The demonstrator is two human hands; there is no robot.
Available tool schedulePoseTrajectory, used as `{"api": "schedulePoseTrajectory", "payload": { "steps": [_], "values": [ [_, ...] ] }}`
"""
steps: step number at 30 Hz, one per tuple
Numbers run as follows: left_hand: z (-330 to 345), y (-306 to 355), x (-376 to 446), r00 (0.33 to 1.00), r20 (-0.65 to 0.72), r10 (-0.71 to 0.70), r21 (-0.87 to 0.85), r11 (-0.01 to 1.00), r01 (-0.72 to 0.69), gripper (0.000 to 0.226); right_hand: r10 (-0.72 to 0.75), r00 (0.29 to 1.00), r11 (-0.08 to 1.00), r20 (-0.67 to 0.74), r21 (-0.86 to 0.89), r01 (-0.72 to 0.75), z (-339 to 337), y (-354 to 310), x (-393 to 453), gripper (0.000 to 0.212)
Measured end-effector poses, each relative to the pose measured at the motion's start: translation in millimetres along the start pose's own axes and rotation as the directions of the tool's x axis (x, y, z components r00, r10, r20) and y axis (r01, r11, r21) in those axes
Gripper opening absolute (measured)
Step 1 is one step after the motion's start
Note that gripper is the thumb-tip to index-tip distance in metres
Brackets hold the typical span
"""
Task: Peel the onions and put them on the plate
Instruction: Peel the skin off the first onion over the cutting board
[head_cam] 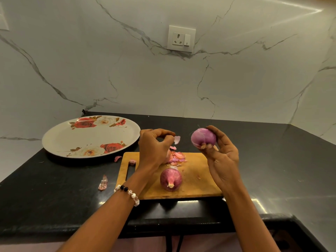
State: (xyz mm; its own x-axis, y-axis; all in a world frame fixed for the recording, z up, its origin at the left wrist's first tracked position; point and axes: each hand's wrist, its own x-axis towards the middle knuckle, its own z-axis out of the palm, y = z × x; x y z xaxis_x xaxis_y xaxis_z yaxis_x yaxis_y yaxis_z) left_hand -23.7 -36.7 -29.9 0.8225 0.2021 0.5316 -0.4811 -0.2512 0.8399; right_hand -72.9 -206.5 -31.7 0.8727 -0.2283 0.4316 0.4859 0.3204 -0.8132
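White veined marble wall with socket behind black counter.

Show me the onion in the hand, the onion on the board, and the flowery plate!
Held onion (203, 138): head view, its purple side.
Board onion (171, 179): head view, its skin near the root.
Flowery plate (72, 137): head view, its bare white middle.

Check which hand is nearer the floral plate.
Left. The left hand hovers just off the plate at its right rim, pinching a peel scrap. The right hand is farther right, holding an onion.
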Motion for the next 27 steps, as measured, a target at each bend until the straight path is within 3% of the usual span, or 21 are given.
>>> {"api": "schedulePoseTrajectory", "payload": {
  "steps": [3,13,22,27],
  "values": [
    [0,0,-1,1.0,0.02,0.006,-0.001,1.0,-0.006,0.006,0.072,0.996,0.994,-0.054,0.083,-0.067,-5,0,2,0.042],
    [2,-1,-3,0.984,0.128,0.128,0.063,0.989,-0.136,0.01,0.224,0.973,0.965,0.051,0.131,-0.228,3,-7,1,0.045],
    [-2,6,-6,0.903,0.277,0.329,-0.021,0.942,-0.336,0.022,0.293,0.956,0.945,0.013,0.15,-0.292,5,-4,1,0.032],
    [-3,8,-6,0.913,0.294,0.284,-0.024,0.957,-0.29,0.017,0.328,0.945,0.937,0.008,0.129,-0.326,9,-6,0,0.043]
  ]
}}
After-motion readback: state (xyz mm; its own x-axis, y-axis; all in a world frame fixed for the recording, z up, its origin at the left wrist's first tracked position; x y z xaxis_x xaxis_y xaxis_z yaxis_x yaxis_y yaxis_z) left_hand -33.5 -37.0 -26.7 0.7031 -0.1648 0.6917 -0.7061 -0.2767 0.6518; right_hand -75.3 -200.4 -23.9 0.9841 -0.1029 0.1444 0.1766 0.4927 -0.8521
